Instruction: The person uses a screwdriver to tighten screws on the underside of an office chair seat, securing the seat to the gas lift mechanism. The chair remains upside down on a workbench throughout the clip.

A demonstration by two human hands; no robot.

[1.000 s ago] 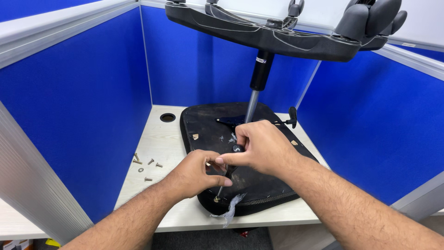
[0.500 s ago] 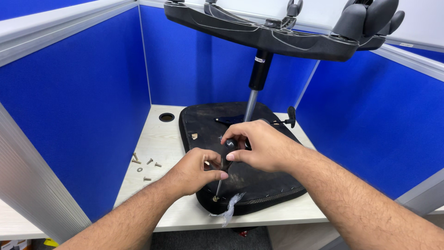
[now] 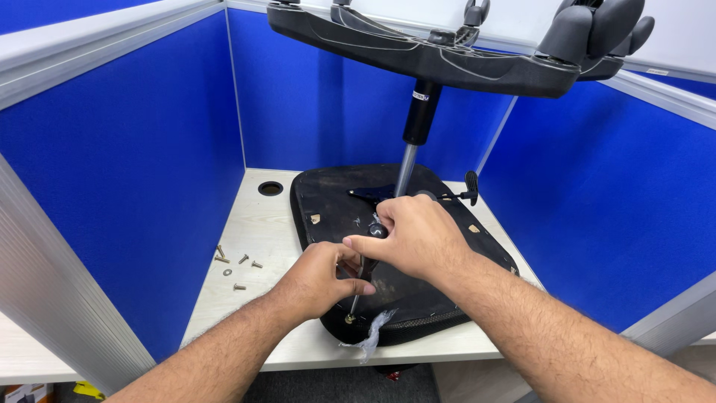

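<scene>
Nearest us, at the near edge of the desk (image 3: 246, 224), a torn scrap of clear plastic (image 3: 371, 337) hangs from the rim of the upturned chair seat (image 3: 328, 201). Just above it a screw (image 3: 348, 319) sits in the seat's underside, and the tip of our screwdriver (image 3: 356, 287) is on it. The tool's long axis runs from that tip up and slightly right and away from us, into our hands, so it points down and toward us.

Our left hand (image 3: 317, 280) is the nearer one, curled shut around the thin shaft just above the screw. Our right hand (image 3: 410, 235) is a little farther and higher, closed over the handle from above.

To the left, loose screws (image 3: 237, 263) lie well apart on the desk. Farther back, the chair's post (image 3: 409, 160) rises from the seat to the wheeled base (image 3: 447, 56) overhead, before blue partitions (image 3: 134, 164).
</scene>
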